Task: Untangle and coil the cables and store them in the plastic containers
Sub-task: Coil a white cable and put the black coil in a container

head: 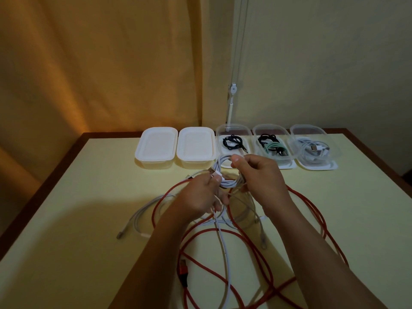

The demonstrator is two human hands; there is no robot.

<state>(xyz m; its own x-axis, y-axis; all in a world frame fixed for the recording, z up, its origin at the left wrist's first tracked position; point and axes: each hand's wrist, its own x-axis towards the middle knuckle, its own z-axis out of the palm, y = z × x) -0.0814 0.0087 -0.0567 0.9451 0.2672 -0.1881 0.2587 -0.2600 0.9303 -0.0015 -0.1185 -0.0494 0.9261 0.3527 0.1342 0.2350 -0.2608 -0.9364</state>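
From the head camera, both hands work above the middle of the table (pixel 66 208), winding a white cable (pixel 225 175) into a small coil. The left hand (pixel 200 198) pinches the coil's near-left side, thumb pressed by the white USB plug (pixel 215 173), while the right hand (pixel 256 172) curls round the coil's far-right side, thumb on top. The cable's loose tail hangs from the coil toward the near edge, crossing a long red cable (pixel 252 246) that sprawls in wide loops over the near half of the table, with another pale cable (pixel 142 216) lying left of centre. Along the far edge stand five plastic containers: two closed white ones (pixel 156 147) at the left, then three open clear ones (pixel 234 130) already holding coiled black, black-and-mint, and white cables. To do this step well, I judge the left hand should keep the loops pinched while the right feeds the tail in even turns, lifting it clear of the red loops so it does not drag them along or snag.
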